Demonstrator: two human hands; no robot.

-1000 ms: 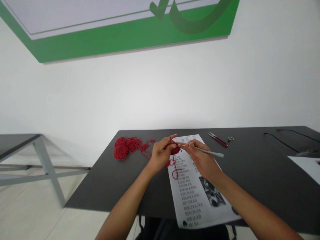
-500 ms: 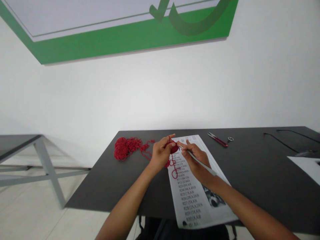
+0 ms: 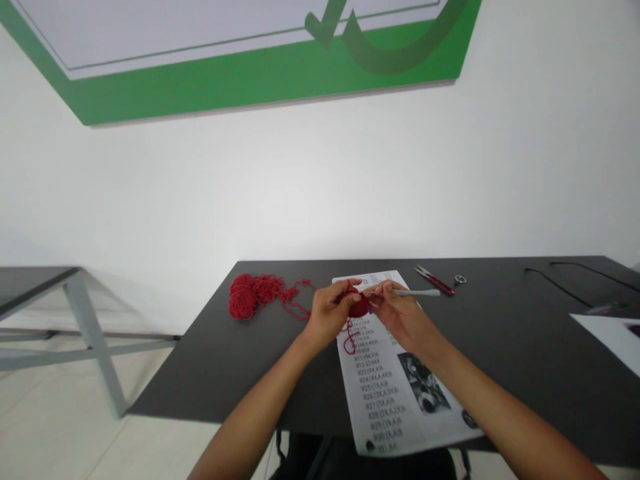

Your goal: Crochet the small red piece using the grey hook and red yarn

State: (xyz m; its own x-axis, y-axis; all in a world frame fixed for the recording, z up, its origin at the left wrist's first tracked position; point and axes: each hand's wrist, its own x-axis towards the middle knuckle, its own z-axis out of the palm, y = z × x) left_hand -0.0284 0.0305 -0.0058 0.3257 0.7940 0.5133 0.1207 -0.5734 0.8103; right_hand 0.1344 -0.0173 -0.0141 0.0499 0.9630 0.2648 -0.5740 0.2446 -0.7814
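Observation:
A small piece of red crochet work (image 3: 359, 306) is pinched in my left hand (image 3: 327, 308), with red yarn running over the fingers. My right hand (image 3: 400, 313) grips a crochet hook (image 3: 417, 293) with a grey handle, held nearly level. The hook's thin shaft reaches the top edge of the crochet work; its tip is hidden there. A small purple bit shows beside the work at my right fingertips. Below my left hand a loose red yarn tail curls over a printed pattern sheet (image 3: 385, 400).
A red yarn ball (image 3: 243, 297) lies on the dark table (image 3: 225, 373) at the left, its strand leading to my left hand. Red-handled thread snips (image 3: 435, 280) and a small ring (image 3: 460, 280) lie at the back right. Eyeglasses (image 3: 565, 287) and another paper (image 3: 610, 337) are far right.
The crochet hook has swung from slanting down toward my right wrist to nearly level. My right hand has turned, and both hands with the crochet work have shifted slightly right.

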